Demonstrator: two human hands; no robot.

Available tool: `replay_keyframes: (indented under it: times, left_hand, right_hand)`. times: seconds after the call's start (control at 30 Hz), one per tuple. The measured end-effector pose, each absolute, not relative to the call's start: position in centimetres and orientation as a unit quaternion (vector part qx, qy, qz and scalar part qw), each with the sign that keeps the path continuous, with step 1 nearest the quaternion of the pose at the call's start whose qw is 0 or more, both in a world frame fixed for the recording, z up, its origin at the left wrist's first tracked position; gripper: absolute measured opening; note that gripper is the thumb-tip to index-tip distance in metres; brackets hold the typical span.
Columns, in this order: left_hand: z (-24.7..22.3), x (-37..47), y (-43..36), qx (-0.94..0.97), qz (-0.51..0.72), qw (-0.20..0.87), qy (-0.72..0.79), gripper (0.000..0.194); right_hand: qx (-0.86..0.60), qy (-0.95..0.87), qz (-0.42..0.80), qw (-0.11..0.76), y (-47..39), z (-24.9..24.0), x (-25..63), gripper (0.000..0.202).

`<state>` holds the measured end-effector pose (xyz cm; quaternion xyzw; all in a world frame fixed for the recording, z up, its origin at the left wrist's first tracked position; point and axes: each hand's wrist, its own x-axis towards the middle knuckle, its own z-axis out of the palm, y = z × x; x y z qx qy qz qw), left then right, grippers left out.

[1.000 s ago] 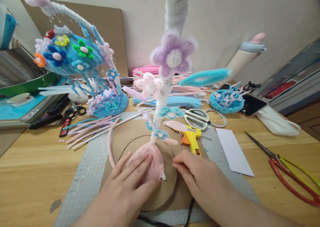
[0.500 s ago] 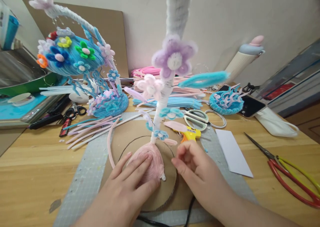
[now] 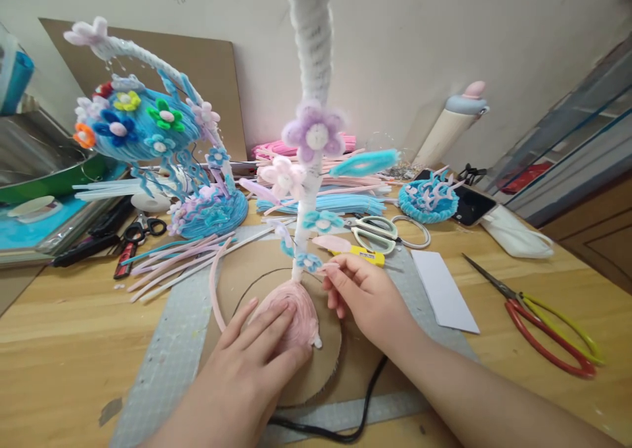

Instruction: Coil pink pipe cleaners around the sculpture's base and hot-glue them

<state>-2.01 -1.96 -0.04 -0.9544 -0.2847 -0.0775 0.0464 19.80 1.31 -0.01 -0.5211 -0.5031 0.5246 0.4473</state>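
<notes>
My left hand (image 3: 261,349) lies flat with fingers spread on the pink coiled pipe-cleaner base (image 3: 301,309). That base rests on a round cardboard disc (image 3: 323,362). From it rises a white wrapped stem (image 3: 309,191) bearing a purple flower (image 3: 316,134), a pale pink flower (image 3: 283,178) and small blue flowers (image 3: 309,261). My right hand (image 3: 363,290) pinches a small pink pipe-cleaner leaf (image 3: 322,269) low on the stem's right side; the fingers hide most of it. Just behind, a yellow glue gun (image 3: 370,255) is partly covered by a larger pink leaf (image 3: 332,243).
A finished-looking blue flowered piece (image 3: 148,125) stands at the left. Loose pipe cleaners (image 3: 182,263) lie near it. White-handled scissors (image 3: 375,234), a white card (image 3: 444,290) and red-and-yellow-handled scissors (image 3: 548,336) are to the right. A black cable (image 3: 368,395) crosses the grey mat (image 3: 158,369).
My right hand has moved up and left to the stem and closed on the small pink leaf. My left hand stays on the pink base. The view has shifted slightly.
</notes>
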Motion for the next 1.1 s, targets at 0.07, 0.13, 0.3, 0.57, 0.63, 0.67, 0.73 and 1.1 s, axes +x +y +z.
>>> replay_keyframes:
  times: [0.07,0.13,0.3,0.57,0.63,0.67,0.73,1.1]
  left_hand:
    - [0.0,-2.0,-1.9,-0.955,-0.074,0.038,-0.285,0.054]
    - [0.1,-2.0,-1.9,-0.955,-0.074,0.029,-0.286,0.054]
    - [0.2,-2.0,-2.0,-0.954,-0.085,0.02,-0.287,0.054]
    - [0.1,-2.0,-2.0,-0.954,-0.084,0.01,-0.289,0.054]
    - [0.2,-2.0,-2.0,-0.953,-0.079,0.004,-0.291,0.054]
    - [0.3,-2.0,-2.1,-0.954,-0.076,0.003,-0.292,0.055]
    - [0.4,-1.9,-2.1,-0.954,-0.076,0.001,-0.292,0.057]
    - [0.1,-1.8,-2.3,-0.951,-0.052,-0.001,-0.305,0.057]
  right_hand:
    - [-0.515,-0.497,0.529,0.455,1.4,0.0,19.7,0.029]
    - [-0.519,-0.489,0.53,0.46,1.3,0.0,19.7,0.03]
    - [-0.522,-0.503,0.515,0.457,1.1,0.2,19.9,0.028]
    - [-0.536,-0.536,0.479,0.442,0.7,-0.5,20.4,0.027]
    - [-0.579,-0.579,0.41,0.403,-0.1,-0.4,20.8,0.026]
    - [-0.597,-0.608,0.378,0.362,-0.5,-0.1,21.0,0.027]
    - [-0.594,-0.676,0.354,0.255,-1.3,0.5,21.2,0.029]
    - [-0.378,-0.889,0.212,0.145,-2.9,1.7,21.0,0.017]
